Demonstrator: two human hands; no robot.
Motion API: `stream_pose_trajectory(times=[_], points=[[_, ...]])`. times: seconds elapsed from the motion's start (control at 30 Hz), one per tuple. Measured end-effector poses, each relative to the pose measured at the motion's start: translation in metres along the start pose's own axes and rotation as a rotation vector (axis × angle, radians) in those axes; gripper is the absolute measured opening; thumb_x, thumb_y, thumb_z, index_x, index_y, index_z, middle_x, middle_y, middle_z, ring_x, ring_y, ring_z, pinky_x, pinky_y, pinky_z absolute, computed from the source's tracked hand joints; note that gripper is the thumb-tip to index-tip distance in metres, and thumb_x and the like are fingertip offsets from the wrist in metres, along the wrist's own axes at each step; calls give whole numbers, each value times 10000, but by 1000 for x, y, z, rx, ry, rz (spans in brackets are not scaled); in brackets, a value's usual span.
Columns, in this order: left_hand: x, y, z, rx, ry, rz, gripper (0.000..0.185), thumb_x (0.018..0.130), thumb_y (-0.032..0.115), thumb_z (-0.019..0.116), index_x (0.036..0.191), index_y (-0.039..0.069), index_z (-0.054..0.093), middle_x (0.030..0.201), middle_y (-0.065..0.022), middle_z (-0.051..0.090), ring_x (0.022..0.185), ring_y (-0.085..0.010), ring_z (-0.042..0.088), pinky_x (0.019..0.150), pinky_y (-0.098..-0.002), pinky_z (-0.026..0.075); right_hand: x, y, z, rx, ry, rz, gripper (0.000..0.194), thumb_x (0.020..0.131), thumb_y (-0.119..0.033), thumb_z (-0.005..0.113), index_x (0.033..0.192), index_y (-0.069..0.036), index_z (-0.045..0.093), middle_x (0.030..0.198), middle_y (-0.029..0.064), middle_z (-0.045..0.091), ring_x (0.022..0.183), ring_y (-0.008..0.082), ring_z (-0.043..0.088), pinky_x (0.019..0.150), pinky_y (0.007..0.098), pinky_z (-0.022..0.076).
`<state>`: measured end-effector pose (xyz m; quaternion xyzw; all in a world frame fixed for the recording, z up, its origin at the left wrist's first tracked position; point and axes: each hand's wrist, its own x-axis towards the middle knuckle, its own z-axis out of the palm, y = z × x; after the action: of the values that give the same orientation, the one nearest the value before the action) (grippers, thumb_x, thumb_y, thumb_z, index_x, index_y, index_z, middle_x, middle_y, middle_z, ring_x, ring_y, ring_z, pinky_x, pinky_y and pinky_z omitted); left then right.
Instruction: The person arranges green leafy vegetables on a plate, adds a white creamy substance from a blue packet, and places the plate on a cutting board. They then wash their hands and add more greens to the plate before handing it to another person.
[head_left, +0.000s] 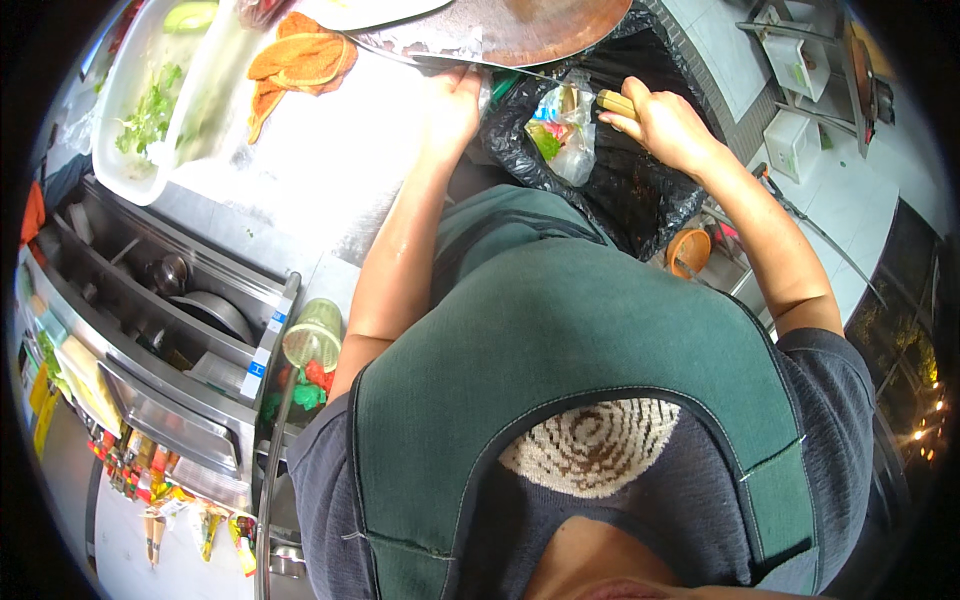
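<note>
My right hand (667, 124) is closed around the yellowish handle (617, 104) of a long-bladed knife or similar tool. Its thin blade (525, 70) runs left along the near rim of a round, worn brown board (547, 30). At the board's near edge is my left hand (457, 97), its fingertips partly hidden under the edge; whether it grips anything cannot be made out. Below the handle gapes a bin lined with a black plastic bag (637, 180), with clear plastic packaging and green scraps (561, 135) inside.
An orange cloth (304, 56) lies on the bright metal counter (300, 172). Left of it stands a whitish plastic tub (139, 180) holding green herbs (154, 112). A metal unit with compartments (180, 300), a green mesh basket (313, 334) and an orange container (688, 251) are nearby.
</note>
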<state>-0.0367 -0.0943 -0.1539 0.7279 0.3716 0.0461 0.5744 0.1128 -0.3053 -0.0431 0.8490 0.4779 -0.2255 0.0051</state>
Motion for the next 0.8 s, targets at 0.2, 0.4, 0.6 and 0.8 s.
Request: stream_pose_trajectory(times=[0.2, 0.4, 0.6, 0.8], points=[[-13, 12, 2, 74, 56, 254, 257, 895, 242, 533, 912, 10, 644, 839, -212, 642, 810, -359, 629, 740, -409, 477, 3, -4, 1, -8, 13, -16, 463, 866, -462, 597, 907, -17, 473, 656, 220, 604, 660, 406, 626, 571, 472, 502], [-21, 11, 0, -341, -120, 223, 279, 963, 215, 523, 909, -20, 662, 783, -4, 634, 737, -65, 539, 637, -249, 441, 6, -1, 5, 16, 51, -6, 448, 866, -455, 598, 905, -28, 470, 660, 222, 601, 665, 416, 616, 576, 482, 490], [-48, 12, -32, -565, -190, 71, 266, 952, 191, 538, 1054, -13, 675, 922, -27, 670, 824, -89, 584, 757, -244, 452, -27, 4, 29, 177, 122, 137, 380, 872, -387, 633, 930, -47, 475, 692, 205, 599, 682, 412, 607, 557, 442, 464], [-67, 26, -81, -628, -127, 26, 251, 942, 138, 529, 1033, -49, 670, 927, -62, 675, 825, -112, 591, 767, -253, 444, -78, 12, 41, 317, 403, 596, 376, 907, -408, 582, 917, -38, 519, 666, 210, 585, 668, 399, 626, 563, 421, 466]])
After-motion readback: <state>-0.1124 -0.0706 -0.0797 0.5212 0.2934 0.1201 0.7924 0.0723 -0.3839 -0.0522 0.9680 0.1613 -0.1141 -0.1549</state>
